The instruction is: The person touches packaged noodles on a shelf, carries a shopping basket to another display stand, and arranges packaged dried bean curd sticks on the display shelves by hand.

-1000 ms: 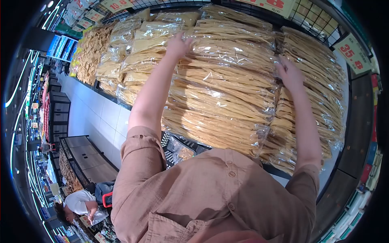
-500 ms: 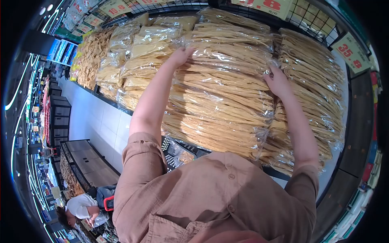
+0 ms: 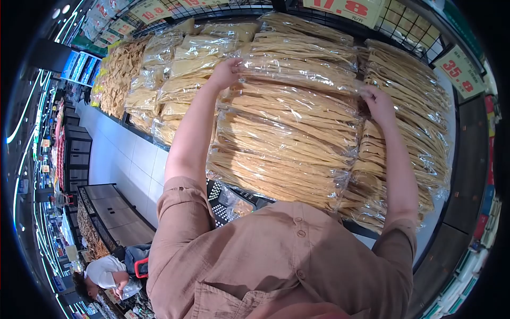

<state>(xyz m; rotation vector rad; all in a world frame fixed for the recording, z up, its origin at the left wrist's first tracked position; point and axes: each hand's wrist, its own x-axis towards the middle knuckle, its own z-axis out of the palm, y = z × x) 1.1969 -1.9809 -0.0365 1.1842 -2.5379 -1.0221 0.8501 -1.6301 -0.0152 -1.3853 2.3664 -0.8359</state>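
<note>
Long clear plastic bags of dried tofu sticks [image 3: 287, 138] lie in stacked rows on the display in front of me. My left hand [image 3: 227, 73] is closed on the left end of one such bag [image 3: 303, 73] near the back of the middle row. At that bag's right end, my right hand [image 3: 377, 103] pinches the plastic between curled fingers. The bag stretches crosswise between both hands, over the other bags. Beside my right hand runs another row of bagged sticks [image 3: 409, 101].
Flat bagged sheets [image 3: 204, 48] and loose curled pieces [image 3: 119, 80] fill the display's left side. Price signs [image 3: 459, 72] stand along the back and right. A black perforated basket [image 3: 215, 199] is below my left arm. Another person [image 3: 106, 274] is at lower left.
My left hand has shifted left and my right hand slightly right, to the two ends of the bag. Plastic that was at my right fingertips is now pinched. The bag appears pulled straighter.
</note>
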